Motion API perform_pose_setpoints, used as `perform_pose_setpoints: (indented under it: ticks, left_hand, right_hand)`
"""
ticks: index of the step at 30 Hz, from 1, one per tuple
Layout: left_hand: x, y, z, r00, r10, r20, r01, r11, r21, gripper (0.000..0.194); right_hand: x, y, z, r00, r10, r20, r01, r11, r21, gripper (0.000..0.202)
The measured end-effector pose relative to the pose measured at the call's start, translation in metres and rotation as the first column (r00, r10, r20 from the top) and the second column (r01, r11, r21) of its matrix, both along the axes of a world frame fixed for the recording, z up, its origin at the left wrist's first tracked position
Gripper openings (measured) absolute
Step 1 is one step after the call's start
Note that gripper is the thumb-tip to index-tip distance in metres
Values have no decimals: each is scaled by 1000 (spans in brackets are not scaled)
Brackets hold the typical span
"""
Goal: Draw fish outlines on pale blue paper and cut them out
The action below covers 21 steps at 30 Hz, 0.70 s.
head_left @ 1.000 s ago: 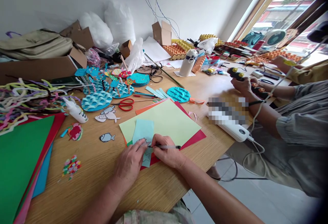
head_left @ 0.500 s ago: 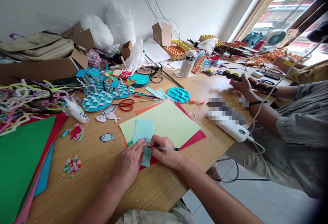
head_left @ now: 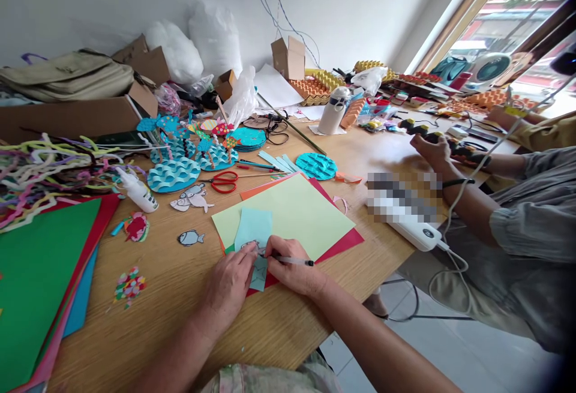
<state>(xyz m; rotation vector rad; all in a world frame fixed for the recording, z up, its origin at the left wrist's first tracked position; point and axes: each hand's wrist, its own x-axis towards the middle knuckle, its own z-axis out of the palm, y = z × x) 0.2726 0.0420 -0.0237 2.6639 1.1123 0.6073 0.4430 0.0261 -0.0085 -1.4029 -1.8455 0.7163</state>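
Light blue paper [head_left: 254, 225] with dark drawn lines lies on a pale green sheet [head_left: 306, 216], which tops a stack of coloured paper. My left hand [head_left: 231, 276] rests flat on the blue paper's left edge, fingers stretched out. In my right hand [head_left: 290, 264] is a pen [head_left: 294, 260], pinched with its tip down at the drawing; the tip itself is hidden by fingers. To the left lie a small cut-out fish [head_left: 190, 237], a grey fish cut-out [head_left: 191, 198] and red-handled scissors [head_left: 224, 182].
A glue bottle [head_left: 138, 191], a red fish piece [head_left: 136, 227] and coloured sheets [head_left: 49, 261] lie left. Wavy blue discs [head_left: 173, 174] stand behind. At right are a white power strip [head_left: 416, 229] and another person's hand [head_left: 432, 150] near dark bumpy pieces.
The view has shifted slightly, moving the background a little right. The other person's hand has moved slightly. My hands keep nearly the same pose on the paper and pen.
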Motion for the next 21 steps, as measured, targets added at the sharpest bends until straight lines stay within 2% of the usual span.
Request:
perform_pose_setpoints:
  ticks: [14,21]
  left_hand:
    - [0,0,-2,999,16,-38,-15,1000,25,28]
    - [0,0,-1,999,10,-37,-8,999,40,31]
  right_hand:
    - [4,-1,9,1000,8,8,-8,999,-32,15]
    - [6,-1,11,993,-26,-114,18,997,-70,14]
